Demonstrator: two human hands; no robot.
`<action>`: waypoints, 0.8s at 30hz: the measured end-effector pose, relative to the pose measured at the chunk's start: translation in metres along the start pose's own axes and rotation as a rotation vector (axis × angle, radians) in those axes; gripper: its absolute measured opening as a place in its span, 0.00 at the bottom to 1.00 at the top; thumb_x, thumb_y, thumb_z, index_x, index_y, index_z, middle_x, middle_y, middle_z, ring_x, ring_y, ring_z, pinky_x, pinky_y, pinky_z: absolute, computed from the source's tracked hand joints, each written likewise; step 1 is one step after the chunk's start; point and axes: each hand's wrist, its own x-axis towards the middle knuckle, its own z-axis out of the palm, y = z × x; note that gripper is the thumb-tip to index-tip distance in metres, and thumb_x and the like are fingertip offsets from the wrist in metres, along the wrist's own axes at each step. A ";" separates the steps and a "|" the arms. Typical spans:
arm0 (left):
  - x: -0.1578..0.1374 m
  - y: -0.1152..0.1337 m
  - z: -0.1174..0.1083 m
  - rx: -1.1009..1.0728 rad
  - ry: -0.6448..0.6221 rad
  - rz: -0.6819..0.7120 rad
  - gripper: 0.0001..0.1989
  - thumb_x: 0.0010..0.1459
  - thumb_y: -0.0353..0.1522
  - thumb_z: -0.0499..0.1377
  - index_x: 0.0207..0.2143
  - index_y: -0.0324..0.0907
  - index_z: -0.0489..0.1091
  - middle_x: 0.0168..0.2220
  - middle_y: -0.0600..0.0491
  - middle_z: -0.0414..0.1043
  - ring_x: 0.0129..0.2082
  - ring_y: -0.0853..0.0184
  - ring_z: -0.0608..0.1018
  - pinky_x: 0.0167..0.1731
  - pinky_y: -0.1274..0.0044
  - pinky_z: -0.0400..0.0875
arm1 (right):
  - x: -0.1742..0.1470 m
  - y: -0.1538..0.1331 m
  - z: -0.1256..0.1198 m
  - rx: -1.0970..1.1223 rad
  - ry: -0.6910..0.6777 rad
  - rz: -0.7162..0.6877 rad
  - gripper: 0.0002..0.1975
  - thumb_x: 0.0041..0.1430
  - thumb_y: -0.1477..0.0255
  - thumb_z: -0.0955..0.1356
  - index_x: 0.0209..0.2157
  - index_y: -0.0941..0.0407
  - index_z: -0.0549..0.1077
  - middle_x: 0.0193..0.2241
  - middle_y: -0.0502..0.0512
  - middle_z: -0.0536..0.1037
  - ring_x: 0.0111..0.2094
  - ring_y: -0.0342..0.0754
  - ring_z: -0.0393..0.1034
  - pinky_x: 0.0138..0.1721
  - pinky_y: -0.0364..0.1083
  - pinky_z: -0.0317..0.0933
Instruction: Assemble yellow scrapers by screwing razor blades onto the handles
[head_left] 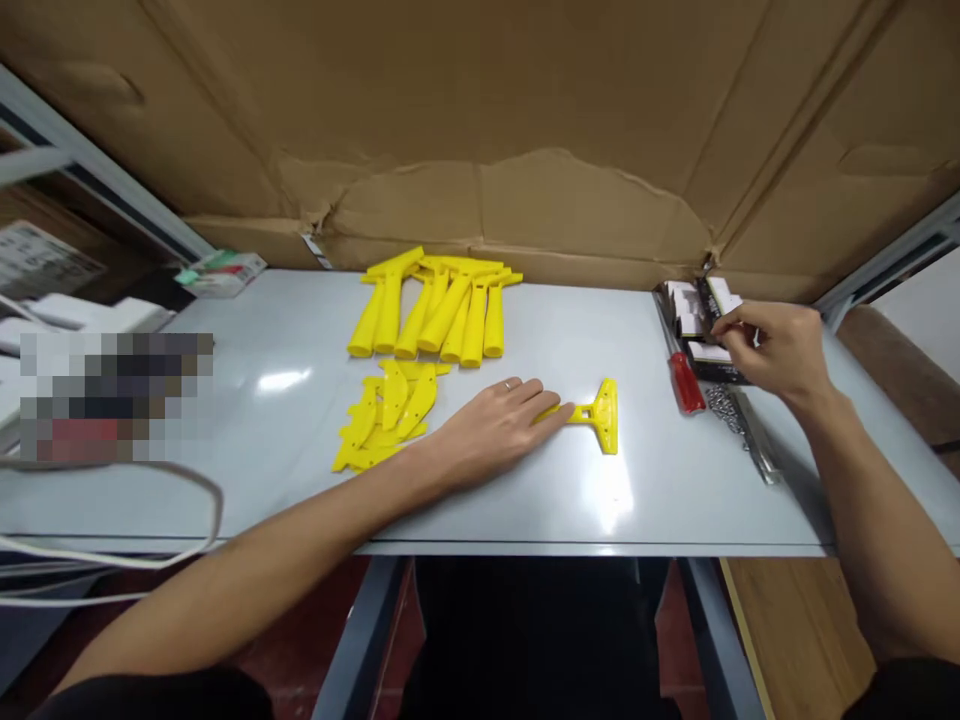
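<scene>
My left hand [506,425] rests on the table with its fingers over the handle of a yellow plastic scraper [607,417]. The scraper's wide head points right, and most of its handle is hidden under the hand. At the right, my right hand [784,345] has thumb and fingers pinched together at small black-and-white boxes [709,357]. What the fingertips hold there is too small to make out. A red-handled screwdriver [685,385] lies left of the boxes. Below them are a heap of small screws [724,408] and shiny metal strips [757,443].
Several yellow scraper handles [442,315] are piled at the back of the grey table [480,515]. Flat yellow plates [386,415] lie in front of them. A small carton [225,274] stands back left, near a blurred patch and a white cable [214,500]. Cardboard [480,100] walls the back.
</scene>
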 end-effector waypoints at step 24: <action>-0.017 -0.043 -0.026 -0.399 -0.048 -0.198 0.15 0.73 0.39 0.59 0.52 0.42 0.80 0.42 0.49 0.84 0.38 0.63 0.83 0.37 0.73 0.74 | -0.026 -0.121 0.028 0.083 -0.231 -0.627 0.16 0.70 0.59 0.70 0.51 0.53 0.80 0.42 0.56 0.78 0.38 0.45 0.71 0.35 0.45 0.62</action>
